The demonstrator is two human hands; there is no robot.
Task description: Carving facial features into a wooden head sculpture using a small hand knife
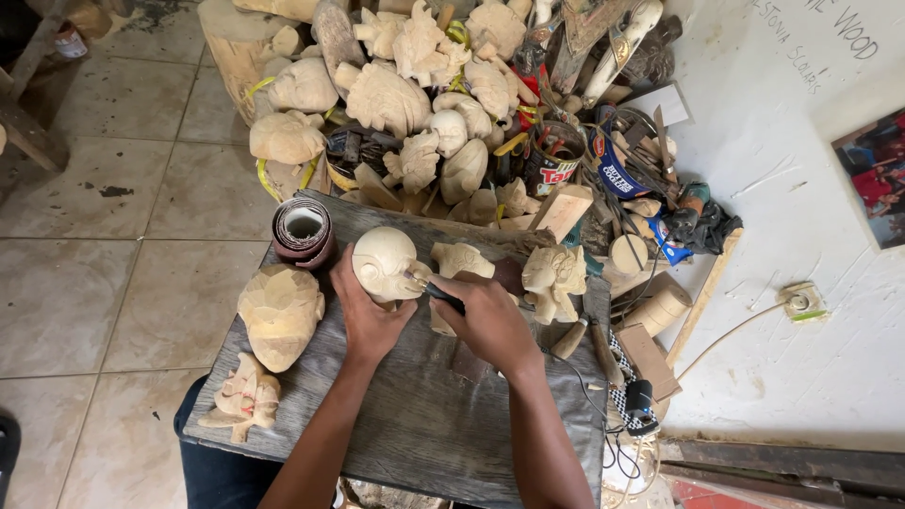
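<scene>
The tiled floor (141, 283) is seen to the left of the grey wooden board (415, 415), and a white wall (801, 283) to its right. The board's near edge is cut off by the frame, and what supports it is hidden. Beyond the board's far edge a heap of pale carved wooden pieces (396, 104) is piled, its top cropped, with tins and tools tangled in so that single items are hard to separate. On the board's left part a large carved mask (280, 314) is laid, with a smaller carved figure (243, 401) nearer the corner. At the far left corner a roll of sandpaper (304, 231) is stood. Near the board's far middle a rounded carved head (385, 265) is gripped by the left hand (368, 316), fingers curled around its underside. The right hand (490, 316) is clenched on a dark-handled carving tool (441, 297), its tip set against the head; the blade is too small to be made out.
</scene>
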